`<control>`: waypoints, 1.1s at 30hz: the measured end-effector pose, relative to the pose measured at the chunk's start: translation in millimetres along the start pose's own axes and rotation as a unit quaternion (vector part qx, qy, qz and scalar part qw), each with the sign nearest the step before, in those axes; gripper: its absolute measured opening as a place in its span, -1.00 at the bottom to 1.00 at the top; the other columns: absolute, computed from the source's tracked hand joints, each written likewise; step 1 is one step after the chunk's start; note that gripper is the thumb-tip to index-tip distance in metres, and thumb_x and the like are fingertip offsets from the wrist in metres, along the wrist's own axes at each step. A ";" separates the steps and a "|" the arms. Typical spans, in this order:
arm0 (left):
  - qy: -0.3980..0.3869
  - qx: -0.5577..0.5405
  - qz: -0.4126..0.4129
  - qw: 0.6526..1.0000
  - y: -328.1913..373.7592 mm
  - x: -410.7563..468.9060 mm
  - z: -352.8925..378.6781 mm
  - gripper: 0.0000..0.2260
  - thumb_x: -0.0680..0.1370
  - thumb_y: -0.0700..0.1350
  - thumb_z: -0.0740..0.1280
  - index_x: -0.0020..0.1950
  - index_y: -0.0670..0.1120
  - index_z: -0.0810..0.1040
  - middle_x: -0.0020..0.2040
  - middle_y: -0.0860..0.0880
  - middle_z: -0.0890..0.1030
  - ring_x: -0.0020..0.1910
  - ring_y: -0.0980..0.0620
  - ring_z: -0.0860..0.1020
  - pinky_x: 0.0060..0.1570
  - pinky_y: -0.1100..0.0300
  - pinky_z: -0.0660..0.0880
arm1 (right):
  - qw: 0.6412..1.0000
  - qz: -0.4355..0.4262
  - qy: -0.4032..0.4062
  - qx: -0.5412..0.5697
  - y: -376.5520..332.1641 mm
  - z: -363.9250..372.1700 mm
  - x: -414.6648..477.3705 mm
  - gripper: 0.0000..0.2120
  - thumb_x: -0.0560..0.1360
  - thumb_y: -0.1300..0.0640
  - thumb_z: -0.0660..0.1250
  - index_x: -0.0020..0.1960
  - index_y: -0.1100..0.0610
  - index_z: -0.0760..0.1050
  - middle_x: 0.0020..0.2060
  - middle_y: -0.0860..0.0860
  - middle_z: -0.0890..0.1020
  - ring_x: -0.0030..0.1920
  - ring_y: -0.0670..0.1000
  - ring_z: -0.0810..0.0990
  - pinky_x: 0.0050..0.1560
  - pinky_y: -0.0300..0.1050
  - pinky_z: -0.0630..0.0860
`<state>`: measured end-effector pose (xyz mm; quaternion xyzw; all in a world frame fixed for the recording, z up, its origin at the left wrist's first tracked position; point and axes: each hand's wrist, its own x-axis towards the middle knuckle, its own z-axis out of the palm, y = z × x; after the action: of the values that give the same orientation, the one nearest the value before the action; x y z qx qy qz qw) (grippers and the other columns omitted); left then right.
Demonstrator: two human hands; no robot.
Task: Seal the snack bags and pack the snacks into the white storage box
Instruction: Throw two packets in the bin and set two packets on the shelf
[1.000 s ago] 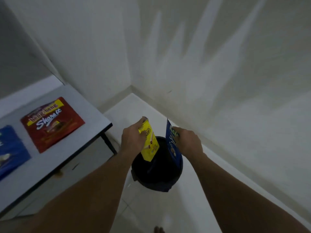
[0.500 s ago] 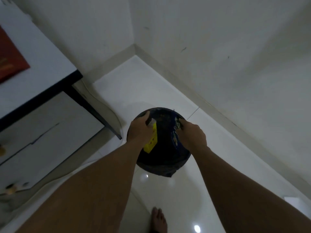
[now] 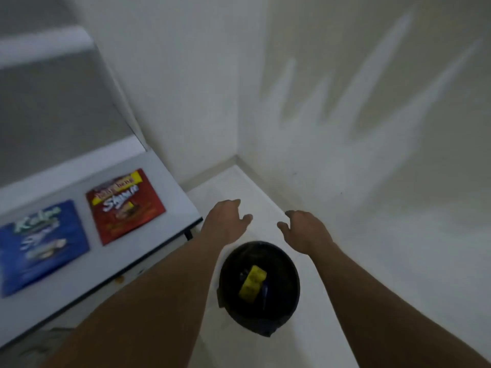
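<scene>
A flat blue foil snack bag (image 3: 43, 245) and a flat red foil snack bag (image 3: 125, 204) are seen unpacked on the grey tabletop (image 3: 172, 189), left of the left hand (image 3: 225, 221); no white storage box is shown. The left hand and right hand (image 3: 305, 229) are held empty, fingers loosely curled, over a round black plastic bin (image 3: 288, 296).

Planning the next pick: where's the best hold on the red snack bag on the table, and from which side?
The red snack bag lies flat on the table, so pinch an edge rather than wrap it. Probably the right edge, coming from the table's end: it is nearest the empty left hand, and the blue bag lies on the other side.
</scene>
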<state>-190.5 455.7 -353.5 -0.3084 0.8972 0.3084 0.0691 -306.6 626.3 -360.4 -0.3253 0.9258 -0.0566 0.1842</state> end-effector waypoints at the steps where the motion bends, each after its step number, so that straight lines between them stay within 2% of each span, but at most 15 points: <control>1: 0.008 0.014 0.004 1.000 6.8 -7.1 -25.6 -0.37 0.59 0.17 0.25 0.55 -0.13 0.23 0.51 -0.11 0.32 0.50 -0.06 0.27 0.45 0.10 0.23 | 1.000 -0.016 0.003 -0.006 -12.3 -23.6 -0.2 -0.54 0.61 -0.08 0.16 0.33 0.22 0.45 0.24 0.17 0.57 0.25 0.20 0.52 0.20 0.06 0.49; 5: 0.054 0.041 -0.004 0.998 15.6 -44.2 -118.6 -0.35 0.57 0.21 0.24 0.55 -0.13 0.24 0.52 -0.10 0.32 0.49 -0.07 0.27 0.44 0.08 0.25 | 0.997 -0.069 0.029 -0.020 -68.6 -103.9 -5.0 -0.48 0.60 -0.14 0.16 0.38 0.23 0.42 0.29 0.18 0.54 0.31 0.19 0.49 0.27 0.04 0.46; 8: 0.100 0.055 -0.023 0.993 6.7 -74.9 -174.5 -0.38 0.57 0.22 0.24 0.51 -0.13 0.32 0.47 -0.11 0.38 0.45 -0.09 0.33 0.38 0.09 0.30 | 0.992 -0.110 0.042 -0.035 -115.4 -144.8 -12.8 -0.45 0.60 -0.16 0.15 0.40 0.22 0.39 0.33 0.17 0.51 0.33 0.18 0.46 0.29 0.03 0.43; 10: 0.121 0.061 -0.036 0.990 -6.5 -93.8 -204.7 -0.39 0.56 0.22 0.25 0.49 -0.13 0.34 0.47 -0.12 0.39 0.45 -0.09 0.33 0.37 0.08 0.30 | 0.988 -0.137 0.048 -0.045 -148.0 -165.5 -18.3 -0.45 0.61 -0.16 0.14 0.42 0.21 0.38 0.35 0.16 0.50 0.35 0.18 0.45 0.31 0.02 0.42; 14: 0.137 0.054 -0.069 0.987 -45.7 -125.3 -251.3 -0.33 0.56 0.25 0.23 0.55 -0.09 0.25 0.54 -0.10 0.28 0.52 -0.07 0.21 0.45 0.07 0.19 | 0.980 -0.181 0.049 -0.059 -210.8 -194.1 -27.8 -0.42 0.61 -0.18 0.14 0.45 0.22 0.35 0.39 0.16 0.46 0.39 0.17 0.40 0.34 0.00 0.39; 16: 0.152 0.068 -0.082 0.983 -68.4 -138.6 -273.0 -0.32 0.54 0.26 0.24 0.54 -0.10 0.26 0.53 -0.11 0.30 0.52 -0.09 0.23 0.45 0.06 0.21 | 0.977 -0.198 0.049 -0.059 -242.2 -202.8 -31.4 -0.41 0.61 -0.17 0.15 0.45 0.23 0.34 0.39 0.17 0.45 0.40 0.17 0.40 0.35 0.01 0.38; 21: 0.177 0.067 -0.118 0.975 -125.4 -169.0 -305.7 -0.32 0.55 0.25 0.25 0.54 -0.13 0.27 0.52 -0.12 0.33 0.49 -0.11 0.27 0.42 0.03 0.25 | 0.970 -0.233 0.050 -0.052 -308.6 -196.2 -34.6 -0.42 0.59 -0.17 0.19 0.40 0.24 0.39 0.35 0.18 0.49 0.36 0.18 0.43 0.32 0.03 0.41; 33: 0.135 0.018 -0.233 0.963 -257.0 -169.1 -289.6 -0.22 0.50 0.35 0.24 0.55 -0.13 0.24 0.52 -0.14 0.31 0.49 -0.10 0.28 0.43 0.02 0.26 | 0.955 -0.281 -0.065 -0.065 -410.7 -107.4 18.1 -0.39 0.56 -0.15 0.25 0.45 0.22 0.33 0.39 0.16 0.45 0.37 0.15 0.43 0.34 0.04 0.41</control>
<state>117.3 210.3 -199.9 -0.5466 0.8067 0.2234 0.0232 -121.4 292.2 -174.3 -0.5866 0.7847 -0.0248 0.1988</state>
